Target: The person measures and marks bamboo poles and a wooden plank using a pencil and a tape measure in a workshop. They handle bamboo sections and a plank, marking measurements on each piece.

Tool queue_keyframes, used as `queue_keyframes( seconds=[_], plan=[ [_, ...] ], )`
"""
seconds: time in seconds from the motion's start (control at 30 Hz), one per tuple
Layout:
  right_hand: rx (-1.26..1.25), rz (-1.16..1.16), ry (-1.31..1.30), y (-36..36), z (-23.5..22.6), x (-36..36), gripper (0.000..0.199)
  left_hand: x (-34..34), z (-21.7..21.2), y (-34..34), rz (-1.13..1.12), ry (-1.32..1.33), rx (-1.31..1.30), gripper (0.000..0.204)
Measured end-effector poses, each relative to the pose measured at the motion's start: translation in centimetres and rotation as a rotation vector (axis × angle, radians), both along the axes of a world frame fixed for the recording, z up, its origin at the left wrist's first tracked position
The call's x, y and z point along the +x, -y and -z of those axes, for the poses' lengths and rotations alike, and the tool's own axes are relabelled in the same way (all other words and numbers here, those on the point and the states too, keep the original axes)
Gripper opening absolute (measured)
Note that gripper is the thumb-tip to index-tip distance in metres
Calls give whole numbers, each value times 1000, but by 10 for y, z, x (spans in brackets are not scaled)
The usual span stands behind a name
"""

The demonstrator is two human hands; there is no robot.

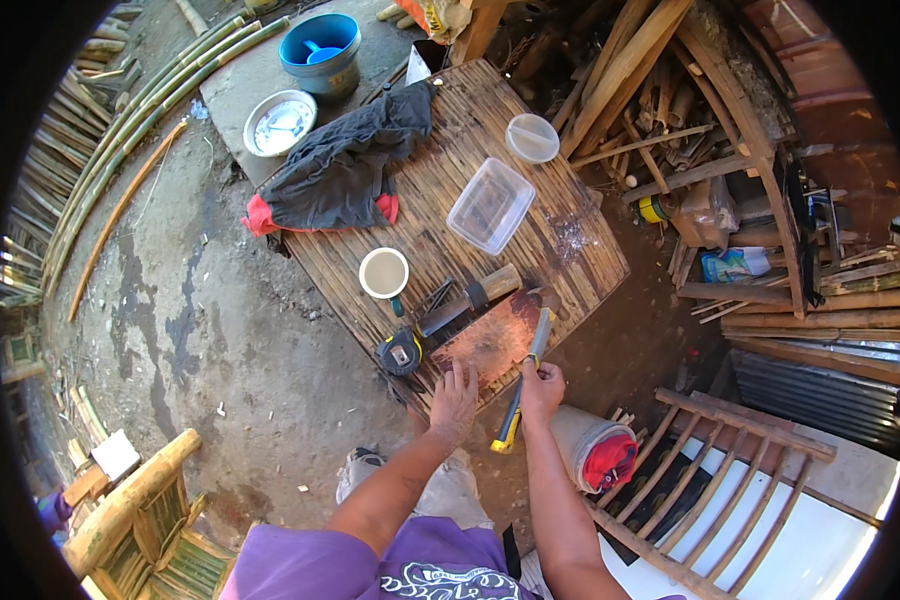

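Left hand flat, fingers spread on the reddish board; right hand clenched around the yellow-handled hammer just right.

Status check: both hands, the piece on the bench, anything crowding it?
Left hand flat on reddish board. Right hand gripping hammer. Tape measure, big knife close by.

On the surface, my cup sits at the left edge, the tape measure near my corner, the tub mid-surface, the cloth behind.
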State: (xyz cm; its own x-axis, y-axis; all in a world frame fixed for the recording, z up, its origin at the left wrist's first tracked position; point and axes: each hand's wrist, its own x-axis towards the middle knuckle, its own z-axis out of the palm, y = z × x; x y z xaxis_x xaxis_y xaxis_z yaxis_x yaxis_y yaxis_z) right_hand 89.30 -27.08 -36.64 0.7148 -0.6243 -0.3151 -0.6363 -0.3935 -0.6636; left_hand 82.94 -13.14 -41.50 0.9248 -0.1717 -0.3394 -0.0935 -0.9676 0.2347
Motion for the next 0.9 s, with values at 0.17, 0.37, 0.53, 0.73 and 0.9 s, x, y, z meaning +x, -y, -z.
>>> queue_keyframes(
  seconds=[0.17, 0.37, 0.53, 0.73, 0.9],
  plan=[
    [-85, -53, 42, -24, 13, -13, 31, 14, -20, -24, -213, 238, -195, 66],
    [-153, -208, -55, -47, 33, -6, 37, 39, -33, -112, -269, -25, -72, 79],
    [-154, -411, -255, -45, 28, 0, 38, 38, -38, -133, -1029, 57, -530, 88],
    [-203, -539, 116, -68, 25, -19, 36, 43, -44, -126, -1061, 54, -466, 95],
    [-45, -554, 94, -88, 28, -44, 30, 55, -38, -92, -801, -16, -358, 88]
  ],
)
